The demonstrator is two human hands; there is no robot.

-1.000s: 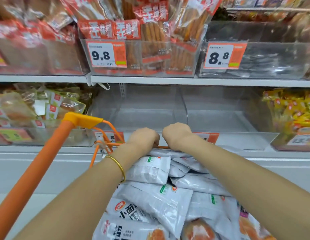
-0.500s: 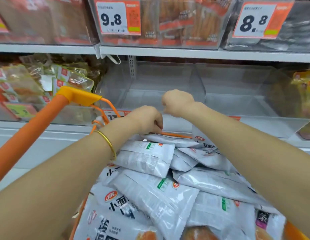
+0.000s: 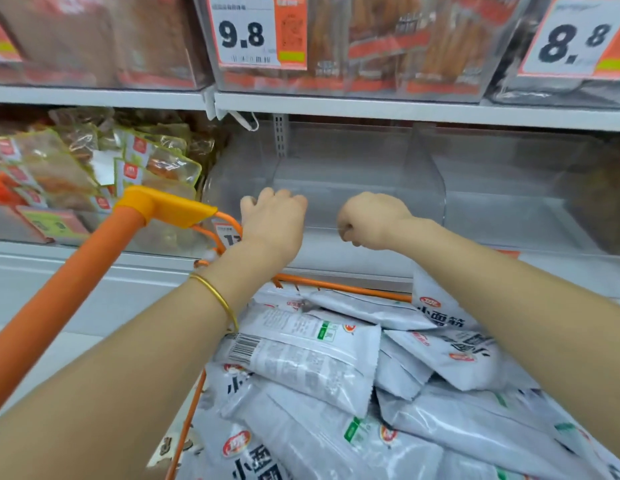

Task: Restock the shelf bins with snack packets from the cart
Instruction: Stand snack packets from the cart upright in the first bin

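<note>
Left tag [image 3: 256, 31] "9.8", right tag [image 3: 575, 39] "8.8", snack packet [image 3: 436, 306] "小面筋"

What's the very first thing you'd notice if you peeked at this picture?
The big heap of silvery snack packets fills the orange cart at the bottom. Just above it, the left hand and right hand reach to the front of a see-through bin in the middle. Higher up, a 9.8 price tag and an 8.8 price tag stand out.
</note>
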